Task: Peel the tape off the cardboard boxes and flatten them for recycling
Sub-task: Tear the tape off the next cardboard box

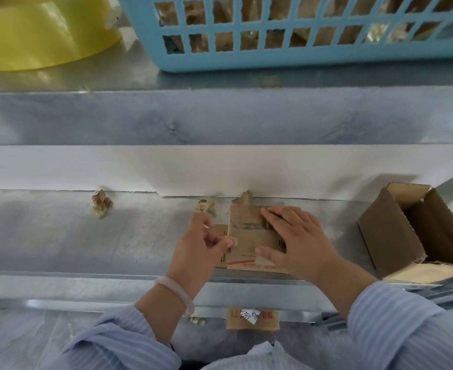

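Though flat, cardboard box (249, 244) tape-streaked.

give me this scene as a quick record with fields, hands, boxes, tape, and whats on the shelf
flat box: lies flattened on the metal bench, between both hands
left hand: pinches a tape strip at the flat box's left edge
right hand: fingers straight, presses down on the flat box
open box: far right on the bench, not flattened
tape wads: crumpled, loose on the bench behind the hands
upper shelf: blue basket, yellow object to its left
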Demonstrator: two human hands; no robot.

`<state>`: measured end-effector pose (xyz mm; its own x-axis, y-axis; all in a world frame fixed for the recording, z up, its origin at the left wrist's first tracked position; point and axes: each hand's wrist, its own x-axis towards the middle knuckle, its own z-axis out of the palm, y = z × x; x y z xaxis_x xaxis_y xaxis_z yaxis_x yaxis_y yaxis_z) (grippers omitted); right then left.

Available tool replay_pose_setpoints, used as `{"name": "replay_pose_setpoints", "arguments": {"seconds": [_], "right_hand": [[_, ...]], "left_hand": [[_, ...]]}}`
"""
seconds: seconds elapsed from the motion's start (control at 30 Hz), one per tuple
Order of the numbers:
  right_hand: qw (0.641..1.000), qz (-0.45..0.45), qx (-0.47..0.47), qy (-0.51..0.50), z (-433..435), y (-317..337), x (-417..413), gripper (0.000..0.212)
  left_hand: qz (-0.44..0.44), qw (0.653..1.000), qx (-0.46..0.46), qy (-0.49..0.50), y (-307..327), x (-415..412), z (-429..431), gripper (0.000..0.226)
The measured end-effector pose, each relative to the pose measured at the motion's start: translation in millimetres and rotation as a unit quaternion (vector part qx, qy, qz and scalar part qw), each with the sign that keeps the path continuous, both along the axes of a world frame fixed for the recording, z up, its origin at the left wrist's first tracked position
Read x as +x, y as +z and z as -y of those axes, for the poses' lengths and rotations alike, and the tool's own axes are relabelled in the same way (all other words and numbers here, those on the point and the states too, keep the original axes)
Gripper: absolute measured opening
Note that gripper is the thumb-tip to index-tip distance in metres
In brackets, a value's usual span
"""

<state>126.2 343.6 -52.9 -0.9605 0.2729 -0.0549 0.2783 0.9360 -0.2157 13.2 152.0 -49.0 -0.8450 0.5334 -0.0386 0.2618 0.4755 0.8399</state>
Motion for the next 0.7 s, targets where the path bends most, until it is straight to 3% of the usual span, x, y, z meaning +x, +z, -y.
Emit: {"name": "replay_pose_setpoints", "arguments": {"seconds": [0.07,0.2,0.33,0.47,0.6,0.7], "right_hand": [[1.0,0.008,-0.019,0.001,-3,3,-1,0.098],[0.997,0.044,-0.062,0.014,-7,6,-4,0.099],[0.995,0.062,-0.064,0.039,-12,12,-1,0.095],[0.995,0.06,-0.07,0.043,-12,9,0,0.098],[0.994,0.05,-0.079,0.048,-14,8,0,0.11],[0.994,0.045,-0.084,0.046,-13,7,0,0.111]], "left_hand": [[0.01,1.0,-0.001,-0.029,1,-4,1,0.035],[-0.11,0.981,-0.057,-0.152,0,-13,5,0.02],[-0.119,0.975,-0.064,-0.176,1,-21,6,0.013],[-0.198,0.951,-0.105,-0.214,7,-20,0,0.009],[-0.16,0.977,-0.087,-0.113,7,-18,-7,0.017],[0.006,0.999,0.005,0.049,5,-20,-15,0.019]]}}
